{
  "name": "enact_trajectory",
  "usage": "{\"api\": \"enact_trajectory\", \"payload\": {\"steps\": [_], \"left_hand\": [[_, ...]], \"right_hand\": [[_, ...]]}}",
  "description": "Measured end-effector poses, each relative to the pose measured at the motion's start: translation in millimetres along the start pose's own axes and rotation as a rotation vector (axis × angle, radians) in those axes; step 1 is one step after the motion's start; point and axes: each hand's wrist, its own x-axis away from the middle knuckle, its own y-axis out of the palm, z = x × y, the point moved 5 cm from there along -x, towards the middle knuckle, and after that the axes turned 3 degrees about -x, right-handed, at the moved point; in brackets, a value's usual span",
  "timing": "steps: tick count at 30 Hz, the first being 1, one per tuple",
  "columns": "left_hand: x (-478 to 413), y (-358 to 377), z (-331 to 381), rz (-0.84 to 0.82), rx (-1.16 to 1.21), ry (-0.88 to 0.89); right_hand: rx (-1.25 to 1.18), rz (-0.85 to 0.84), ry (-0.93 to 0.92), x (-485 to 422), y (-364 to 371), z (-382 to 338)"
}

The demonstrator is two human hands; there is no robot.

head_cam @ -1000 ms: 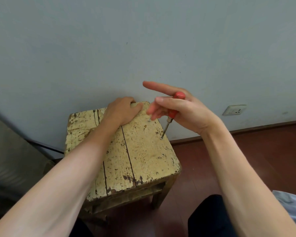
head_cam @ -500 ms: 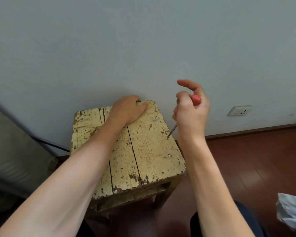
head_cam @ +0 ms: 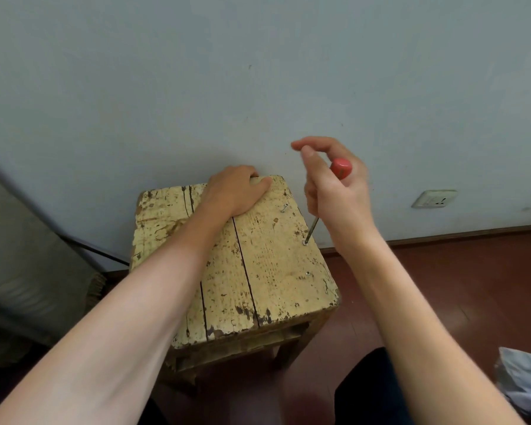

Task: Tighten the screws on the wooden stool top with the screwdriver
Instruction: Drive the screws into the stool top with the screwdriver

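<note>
Your right hand (head_cam: 334, 191) is closed round the red handle of the screwdriver (head_cam: 340, 169), with the forefinger lifted clear and blurred. Your left hand (head_cam: 235, 191) lies on the far end of the wooden stool top (head_cam: 267, 271), its fingers hooked over the far edge to brace the stool. The screwdriver leans up and to the right. Its tip is seated on the middle screw (head_cam: 305, 242) of three that run along the right-hand edge of the top.

That screw's head looks close to the wood, so you seem nearly done with it, though it may need another turn or two. The near screw (head_cam: 307, 273) sits flush and looks finished. The far screw (head_cam: 284, 207) stands proud and tilted, plainly loose. By my reading, you have that one to drive once this one is snug.
</note>
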Motion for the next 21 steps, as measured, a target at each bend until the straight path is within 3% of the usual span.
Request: {"api": "enact_trajectory", "payload": {"steps": [4, 6, 8, 14, 21], "left_hand": [[-1.1, 3.0, -2.5, -0.015, 0.001, 0.010], [-1.0, 3.5, -3.0, -0.015, -0.004, 0.013], [-1.0, 4.0, -3.4, -0.022, -0.001, 0.018], [-1.8, 2.7, -2.1, -0.033, -0.015, 0.036], [15.3, 3.5, 4.9, -0.058, -0.002, 0.045]], "right_hand": [[0.027, 0.620, -0.078, 14.5, -3.4, -3.0], [0.028, 0.741, -0.080, 18.4, 0.3, -4.8], [0.011, 0.714, -0.056, 17.0, 0.6, -3.7], [-0.144, 0.252, 0.143, 10.9, -9.7, 1.0], [-0.086, 0.218, 0.143, 22.7, -13.6, -5.2]]}}
